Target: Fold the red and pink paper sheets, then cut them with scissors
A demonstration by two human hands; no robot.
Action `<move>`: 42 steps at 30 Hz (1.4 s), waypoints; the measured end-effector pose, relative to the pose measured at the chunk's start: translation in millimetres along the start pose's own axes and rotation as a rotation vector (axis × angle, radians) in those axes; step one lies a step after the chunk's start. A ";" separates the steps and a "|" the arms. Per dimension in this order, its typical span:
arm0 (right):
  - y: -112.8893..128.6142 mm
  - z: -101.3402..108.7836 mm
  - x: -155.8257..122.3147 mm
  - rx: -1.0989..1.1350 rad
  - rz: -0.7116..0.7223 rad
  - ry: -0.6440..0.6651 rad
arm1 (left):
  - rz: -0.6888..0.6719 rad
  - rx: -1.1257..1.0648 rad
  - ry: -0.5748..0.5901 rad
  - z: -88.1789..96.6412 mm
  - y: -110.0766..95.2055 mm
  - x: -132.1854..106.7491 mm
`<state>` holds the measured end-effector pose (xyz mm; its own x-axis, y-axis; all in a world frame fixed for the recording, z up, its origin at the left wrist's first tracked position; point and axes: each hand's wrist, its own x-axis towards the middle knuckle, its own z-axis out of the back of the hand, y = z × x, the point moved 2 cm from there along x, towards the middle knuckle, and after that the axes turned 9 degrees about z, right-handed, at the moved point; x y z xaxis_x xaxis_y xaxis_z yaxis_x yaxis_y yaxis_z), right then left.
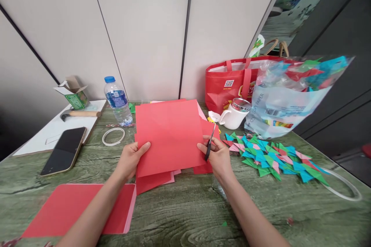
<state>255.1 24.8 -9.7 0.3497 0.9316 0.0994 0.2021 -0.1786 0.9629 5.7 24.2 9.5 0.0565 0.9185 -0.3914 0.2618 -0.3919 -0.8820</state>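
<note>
A sheet of red paper [171,135] is held up over the table between my two hands. My left hand [131,160] pinches its lower left edge, thumb on the front. At the right edge, my right hand [216,154] grips the paper with thumb and fingers while also holding scissors [209,147], their blades pointing up and black handle in the hand. Beneath and behind the held sheet lie more red sheets [152,183] and some pink ones, partly hidden. A stack of red and pink paper [78,208] lies at the lower left, partly covered by my left forearm.
Left are a phone [64,150], hammer [81,114], small box [74,94], tape ring [113,136] and water bottle [118,102]. Right are folded paper pieces [269,156], a white ring [348,185], a mug [236,114], a red bag [216,88] and a plastic bag [285,104].
</note>
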 end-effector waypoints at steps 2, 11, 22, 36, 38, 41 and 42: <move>-2.2 1.1 0.9 0.013 -0.017 -0.012 | 0.002 -0.015 0.005 -1.2 -0.6 -1.6; -1.2 2.3 1.6 0.003 0.097 -0.081 | 0.053 0.125 0.140 -6.2 3.1 -7.2; -1.8 0.0 -0.3 0.026 0.036 -0.056 | -0.055 0.200 0.092 -6.0 -4.5 -7.5; 1.5 -42.2 -58.5 0.156 -0.284 0.876 | -0.290 0.027 -0.046 0.4 -15.6 -10.5; -2.5 -43.0 -61.1 0.144 -0.300 0.882 | -0.284 0.035 -0.023 -3.7 -14.4 -13.1; -5.6 -44.0 -62.9 0.151 -0.307 0.860 | -0.287 0.064 0.016 -10.4 -11.6 -16.3; -5.9 -44.5 -63.5 0.153 -0.308 0.855 | -0.289 0.076 0.029 -12.5 -10.5 -17.1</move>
<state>191.0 -19.2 -10.5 -0.5226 0.8509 0.0538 0.3137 0.1332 0.9401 14.0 13.4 28.8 0.0177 0.9932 -0.1150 0.1982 -0.1162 -0.9732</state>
